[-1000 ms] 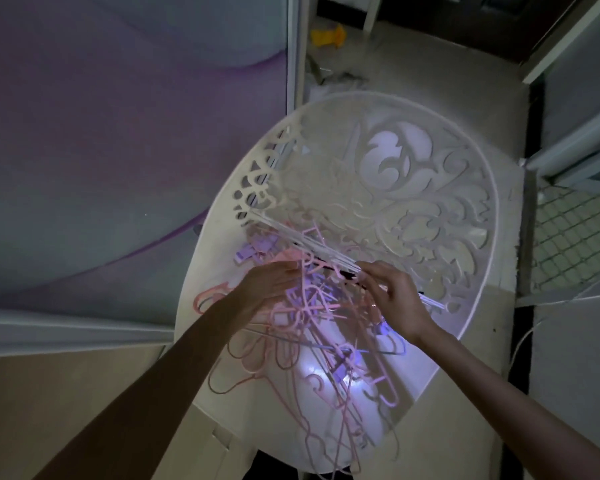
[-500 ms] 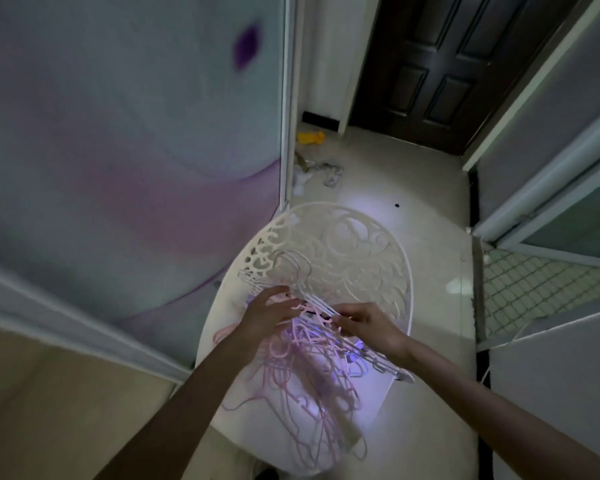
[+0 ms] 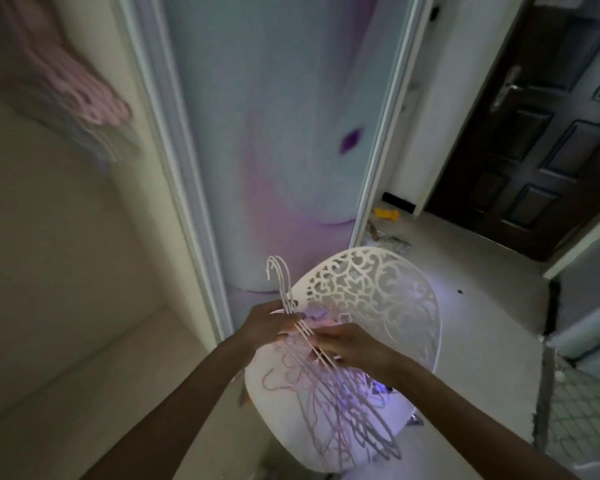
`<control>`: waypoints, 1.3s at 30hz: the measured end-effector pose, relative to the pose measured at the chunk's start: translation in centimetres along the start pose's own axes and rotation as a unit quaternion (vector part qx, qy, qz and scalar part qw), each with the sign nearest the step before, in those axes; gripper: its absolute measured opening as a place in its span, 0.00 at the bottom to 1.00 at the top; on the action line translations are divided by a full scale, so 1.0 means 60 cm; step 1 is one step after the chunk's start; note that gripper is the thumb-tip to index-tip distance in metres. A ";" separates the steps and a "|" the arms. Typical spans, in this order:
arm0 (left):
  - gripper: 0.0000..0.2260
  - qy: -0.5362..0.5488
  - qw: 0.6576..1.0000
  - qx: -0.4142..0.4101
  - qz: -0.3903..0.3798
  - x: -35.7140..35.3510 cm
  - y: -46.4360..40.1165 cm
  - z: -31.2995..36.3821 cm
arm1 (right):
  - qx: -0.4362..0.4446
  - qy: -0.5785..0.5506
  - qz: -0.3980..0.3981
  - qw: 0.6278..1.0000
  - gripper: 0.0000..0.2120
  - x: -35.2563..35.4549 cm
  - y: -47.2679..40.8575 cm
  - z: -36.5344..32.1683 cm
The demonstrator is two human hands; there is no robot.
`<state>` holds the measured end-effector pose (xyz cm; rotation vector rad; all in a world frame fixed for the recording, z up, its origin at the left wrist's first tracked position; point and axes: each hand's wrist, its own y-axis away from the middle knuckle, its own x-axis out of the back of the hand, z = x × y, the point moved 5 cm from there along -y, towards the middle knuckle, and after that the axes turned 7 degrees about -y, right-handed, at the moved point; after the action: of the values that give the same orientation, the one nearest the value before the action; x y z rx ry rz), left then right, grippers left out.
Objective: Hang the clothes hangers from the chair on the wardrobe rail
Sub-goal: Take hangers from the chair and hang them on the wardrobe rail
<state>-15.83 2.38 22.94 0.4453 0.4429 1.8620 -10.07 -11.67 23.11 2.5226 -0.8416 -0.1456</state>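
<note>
A white chair (image 3: 378, 289) with a lacy cut-out back stands below me, its seat heaped with pink and white hangers (image 3: 329, 403). Both hands hold a thin bunch of white hangers (image 3: 291, 306) lifted above the seat, hooks pointing up and to the left. My left hand (image 3: 267, 323) grips the bunch just below the hooks. My right hand (image 3: 347, 344) pinches the bars a little lower. In the open wardrobe at the upper left, pink hangers (image 3: 84, 95) hang blurred; the rail itself is not visible.
The wardrobe's pale interior (image 3: 66, 254) fills the left side, beside a pastel sliding door (image 3: 281, 133). A dark wooden door (image 3: 534, 140) stands at the upper right. A yellow object (image 3: 386, 213) and scraps lie on the floor behind the chair.
My view has swung up and left, bringing the wardrobe interior into sight. The white hanger bunch has risen off the pile, its hooks now standing above my left hand.
</note>
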 end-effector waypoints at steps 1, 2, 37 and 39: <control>0.15 0.007 1.000 -0.009 0.023 0.027 0.038 0.001 | 0.005 0.005 -0.023 1.000 0.14 -0.032 0.011 -0.013; 0.14 0.012 0.999 -0.016 0.035 0.048 0.066 0.001 | 0.009 0.008 -0.043 0.999 0.13 -0.056 0.017 -0.022; 0.08 0.038 0.944 -0.104 0.311 0.870 0.260 0.130 | 0.263 0.059 0.092 0.959 0.12 -0.628 -0.218 -0.559; 0.09 0.049 0.940 -0.110 0.319 0.889 0.247 0.144 | 0.286 0.094 0.116 0.946 0.11 -0.646 -0.255 -0.605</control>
<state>-40.08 48.93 42.60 0.3684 0.1508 2.5384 -24.23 36.57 46.08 2.8612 -1.2284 0.4774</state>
